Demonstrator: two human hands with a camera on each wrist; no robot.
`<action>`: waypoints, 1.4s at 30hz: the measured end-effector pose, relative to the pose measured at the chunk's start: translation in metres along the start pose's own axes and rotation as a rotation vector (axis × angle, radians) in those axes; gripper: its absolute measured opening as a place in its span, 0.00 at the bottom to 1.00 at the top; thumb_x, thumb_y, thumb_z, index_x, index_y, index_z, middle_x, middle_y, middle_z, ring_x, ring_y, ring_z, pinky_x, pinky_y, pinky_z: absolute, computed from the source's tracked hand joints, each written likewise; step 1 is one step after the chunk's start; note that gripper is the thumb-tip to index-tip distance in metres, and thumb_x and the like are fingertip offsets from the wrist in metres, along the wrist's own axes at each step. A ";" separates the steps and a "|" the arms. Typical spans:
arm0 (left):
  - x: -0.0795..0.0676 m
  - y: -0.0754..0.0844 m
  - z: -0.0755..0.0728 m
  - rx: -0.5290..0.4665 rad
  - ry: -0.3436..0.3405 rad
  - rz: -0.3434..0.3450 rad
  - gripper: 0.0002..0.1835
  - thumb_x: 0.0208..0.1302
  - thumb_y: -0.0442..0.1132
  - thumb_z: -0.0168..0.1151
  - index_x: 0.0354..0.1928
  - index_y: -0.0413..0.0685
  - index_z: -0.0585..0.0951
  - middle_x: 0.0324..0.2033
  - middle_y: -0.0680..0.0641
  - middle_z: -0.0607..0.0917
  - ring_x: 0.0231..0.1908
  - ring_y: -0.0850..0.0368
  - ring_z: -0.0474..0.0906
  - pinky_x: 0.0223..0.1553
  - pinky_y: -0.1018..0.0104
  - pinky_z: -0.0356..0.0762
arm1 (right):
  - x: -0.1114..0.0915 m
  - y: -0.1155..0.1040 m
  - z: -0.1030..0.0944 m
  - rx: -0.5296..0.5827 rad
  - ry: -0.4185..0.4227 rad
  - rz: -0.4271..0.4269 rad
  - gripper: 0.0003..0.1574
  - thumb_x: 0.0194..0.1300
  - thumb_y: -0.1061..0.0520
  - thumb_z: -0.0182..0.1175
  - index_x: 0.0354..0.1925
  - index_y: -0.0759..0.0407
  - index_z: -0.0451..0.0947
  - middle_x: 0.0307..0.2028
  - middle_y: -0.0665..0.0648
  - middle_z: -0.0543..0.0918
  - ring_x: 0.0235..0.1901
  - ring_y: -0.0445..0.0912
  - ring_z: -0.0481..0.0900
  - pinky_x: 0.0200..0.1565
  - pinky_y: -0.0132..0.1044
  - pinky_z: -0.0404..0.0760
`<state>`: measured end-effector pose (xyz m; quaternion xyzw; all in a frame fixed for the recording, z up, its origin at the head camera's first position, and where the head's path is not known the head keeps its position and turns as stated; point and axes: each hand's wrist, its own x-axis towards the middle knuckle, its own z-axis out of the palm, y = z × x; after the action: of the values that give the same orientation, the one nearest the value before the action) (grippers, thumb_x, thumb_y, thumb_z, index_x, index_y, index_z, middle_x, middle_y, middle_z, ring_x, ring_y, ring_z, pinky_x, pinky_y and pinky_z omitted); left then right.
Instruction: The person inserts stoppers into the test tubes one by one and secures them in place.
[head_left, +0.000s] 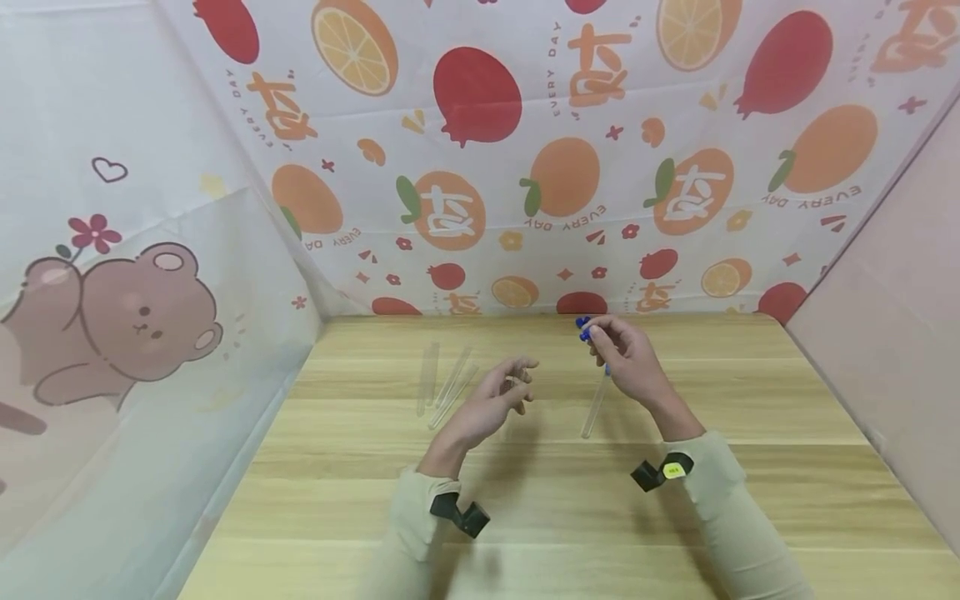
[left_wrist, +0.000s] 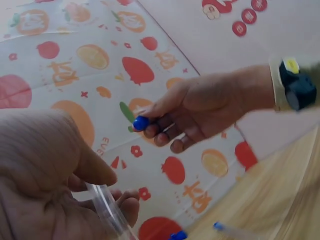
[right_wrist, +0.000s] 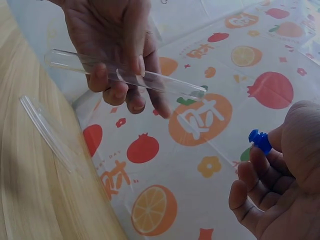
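My left hand (head_left: 489,406) holds a clear test tube (right_wrist: 120,75) between thumb and fingers, above the middle of the table. In the right wrist view the tube lies slantwise across the fingers, with no stopper on either end. My right hand (head_left: 632,364) pinches a small blue stopper (right_wrist: 260,141) between thumb and forefinger, apart from the tube. Below the right hand, a test tube (head_left: 596,408) with a blue stopper in its upper end lies on the table. More blue (left_wrist: 177,235) shows low in the left wrist view, probably another stopper.
Several clear tubes (head_left: 450,379) lie loosely side by side on the wooden table (head_left: 337,500), left of my left hand. A fruit-print sheet (head_left: 480,167) stands behind the table. A bear-print sheet (head_left: 142,317) borders the left, a pale wall (head_left: 892,317) the right.
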<state>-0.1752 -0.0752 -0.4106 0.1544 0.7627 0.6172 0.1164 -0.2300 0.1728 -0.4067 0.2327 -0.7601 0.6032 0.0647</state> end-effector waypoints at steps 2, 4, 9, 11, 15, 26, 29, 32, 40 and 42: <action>-0.002 -0.002 -0.001 0.085 0.001 0.037 0.21 0.77 0.31 0.48 0.69 0.45 0.70 0.47 0.39 0.75 0.41 0.50 0.77 0.43 0.61 0.82 | 0.000 -0.001 0.001 0.000 -0.009 0.001 0.18 0.80 0.56 0.48 0.51 0.72 0.75 0.35 0.47 0.77 0.32 0.37 0.75 0.33 0.29 0.81; -0.004 -0.002 -0.002 0.159 0.012 0.070 0.21 0.77 0.32 0.50 0.69 0.45 0.72 0.45 0.36 0.79 0.40 0.47 0.79 0.41 0.61 0.84 | 0.000 -0.001 0.003 -0.005 -0.019 0.002 0.17 0.80 0.57 0.48 0.51 0.71 0.75 0.36 0.48 0.78 0.32 0.37 0.75 0.33 0.30 0.81; -0.008 0.001 -0.003 0.343 0.051 0.112 0.17 0.76 0.37 0.56 0.63 0.48 0.78 0.44 0.42 0.89 0.40 0.50 0.84 0.35 0.65 0.83 | 0.000 -0.006 0.006 -0.013 -0.042 0.005 0.16 0.80 0.56 0.48 0.52 0.67 0.75 0.38 0.49 0.78 0.33 0.38 0.75 0.33 0.30 0.81; -0.009 0.002 -0.003 0.410 0.064 0.131 0.16 0.76 0.38 0.56 0.61 0.49 0.78 0.43 0.44 0.90 0.40 0.52 0.85 0.36 0.65 0.83 | -0.001 -0.008 0.007 -0.010 -0.050 0.009 0.16 0.80 0.56 0.48 0.52 0.67 0.75 0.38 0.49 0.78 0.34 0.39 0.75 0.34 0.29 0.80; -0.010 0.004 -0.004 0.515 0.074 0.167 0.15 0.77 0.39 0.55 0.61 0.48 0.78 0.41 0.44 0.91 0.40 0.50 0.88 0.39 0.60 0.85 | -0.002 -0.011 0.008 -0.017 -0.076 0.012 0.16 0.80 0.56 0.48 0.52 0.67 0.74 0.38 0.50 0.78 0.34 0.40 0.75 0.34 0.29 0.80; -0.012 0.007 -0.007 0.706 0.114 0.131 0.15 0.80 0.42 0.49 0.63 0.50 0.75 0.41 0.44 0.91 0.37 0.52 0.86 0.35 0.61 0.82 | -0.002 -0.019 0.011 -0.027 -0.121 -0.011 0.14 0.81 0.57 0.47 0.51 0.65 0.74 0.39 0.54 0.76 0.34 0.42 0.74 0.35 0.31 0.80; -0.012 0.006 -0.008 0.704 0.109 0.123 0.15 0.80 0.42 0.48 0.62 0.51 0.75 0.40 0.45 0.90 0.31 0.57 0.82 0.33 0.64 0.79 | -0.001 -0.019 0.012 -0.034 -0.135 -0.021 0.14 0.81 0.57 0.47 0.52 0.65 0.73 0.40 0.55 0.76 0.35 0.43 0.74 0.36 0.34 0.81; -0.011 0.005 -0.009 0.700 0.107 0.119 0.15 0.81 0.43 0.47 0.62 0.51 0.74 0.36 0.46 0.89 0.24 0.61 0.74 0.29 0.67 0.75 | 0.000 -0.019 0.013 -0.044 -0.141 -0.024 0.14 0.81 0.56 0.47 0.53 0.65 0.73 0.41 0.55 0.76 0.36 0.44 0.74 0.37 0.37 0.81; -0.007 0.001 -0.013 0.704 0.111 0.114 0.16 0.81 0.43 0.48 0.64 0.51 0.74 0.32 0.49 0.86 0.24 0.61 0.72 0.29 0.66 0.75 | 0.003 -0.025 0.017 -0.045 -0.145 -0.021 0.13 0.81 0.55 0.47 0.53 0.62 0.74 0.41 0.55 0.76 0.36 0.45 0.74 0.37 0.32 0.80; -0.006 0.000 -0.014 0.704 0.126 0.122 0.15 0.80 0.42 0.49 0.63 0.52 0.74 0.37 0.46 0.87 0.29 0.58 0.78 0.33 0.62 0.79 | 0.004 -0.027 0.018 -0.050 -0.149 -0.021 0.13 0.81 0.55 0.47 0.53 0.62 0.74 0.41 0.56 0.76 0.37 0.46 0.74 0.37 0.32 0.80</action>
<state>-0.1750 -0.0902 -0.4081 0.1919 0.9235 0.3310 -0.0284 -0.2187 0.1500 -0.3861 0.2832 -0.7752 0.5644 0.0198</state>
